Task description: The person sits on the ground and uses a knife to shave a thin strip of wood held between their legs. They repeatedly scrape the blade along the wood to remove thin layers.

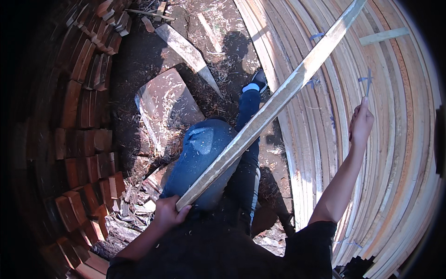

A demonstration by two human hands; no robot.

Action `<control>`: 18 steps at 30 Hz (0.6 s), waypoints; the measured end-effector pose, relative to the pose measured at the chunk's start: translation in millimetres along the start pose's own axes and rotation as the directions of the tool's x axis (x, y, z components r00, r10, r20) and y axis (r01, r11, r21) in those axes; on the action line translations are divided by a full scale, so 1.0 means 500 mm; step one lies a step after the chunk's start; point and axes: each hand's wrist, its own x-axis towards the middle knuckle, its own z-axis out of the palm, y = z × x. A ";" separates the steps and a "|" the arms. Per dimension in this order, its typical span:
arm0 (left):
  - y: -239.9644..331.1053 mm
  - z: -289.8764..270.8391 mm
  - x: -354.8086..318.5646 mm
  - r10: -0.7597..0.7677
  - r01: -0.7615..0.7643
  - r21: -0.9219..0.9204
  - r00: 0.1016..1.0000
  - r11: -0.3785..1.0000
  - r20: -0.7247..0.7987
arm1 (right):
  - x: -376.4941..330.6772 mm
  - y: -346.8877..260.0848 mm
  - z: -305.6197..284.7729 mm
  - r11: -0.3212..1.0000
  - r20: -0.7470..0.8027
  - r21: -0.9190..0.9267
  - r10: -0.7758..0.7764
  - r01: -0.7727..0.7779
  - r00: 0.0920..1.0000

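Note:
A long, narrow wooden batten (260,123) runs slantwise from the lower middle to the upper right. My left hand (168,214) is closed around its near end, beside my bent knee. The batten passes over my leg, and its far part lies above the stacked strips. Out to the right, my right hand (361,122) is closed in a grip on a knife (369,83). The thin blade points away from me, apart from the batten, and my fingers hide most of the handle.
Long wooden strips (390,139), some with blue ties, lie stacked along the right. A short greenish slat (383,36) rests across them. Reddish-brown cut wood blocks (76,104) are piled at left. A flat slab (169,100), a loose board (188,53) and shavings litter the ground.

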 end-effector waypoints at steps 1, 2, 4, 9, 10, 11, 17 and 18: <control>0.005 -0.008 0.000 -0.018 0.018 -0.010 1.000 1.000 0.021 | -0.040 0.019 0.010 0.988 0.082 -0.055 -0.143 0.148 0.986; 0.009 -0.009 -0.003 -0.037 0.038 -0.023 0.998 0.999 0.044 | -0.091 0.048 0.026 0.950 0.171 -0.097 -0.277 0.296 0.945; 0.009 -0.013 -0.004 -0.053 0.057 -0.044 0.995 0.997 0.088 | -0.210 0.100 0.070 0.948 0.277 -0.044 -0.292 0.316 0.915; 0.017 -0.019 -0.012 -0.030 0.037 -0.065 0.994 0.997 0.108 | -0.513 0.184 0.161 0.923 0.479 0.296 0.079 -0.245 0.874; 0.017 -0.021 -0.007 -0.011 0.016 -0.050 0.994 0.999 0.106 | -0.565 0.183 0.171 0.840 0.580 0.354 0.147 -0.410 0.802; 0.017 -0.022 -0.002 -0.032 0.039 -0.060 0.993 0.997 0.110 | -0.605 0.181 0.174 0.832 0.657 0.312 0.160 -0.459 0.736; 0.022 -0.029 0.007 -0.050 0.096 -0.235 0.980 0.967 0.193 | -0.657 0.129 0.133 0.946 0.739 0.238 -0.324 0.222 0.590; 0.021 -0.030 0.009 -0.027 0.079 -0.259 0.980 0.963 0.198 | -0.650 0.126 0.132 0.931 0.745 0.227 -0.355 0.286 0.564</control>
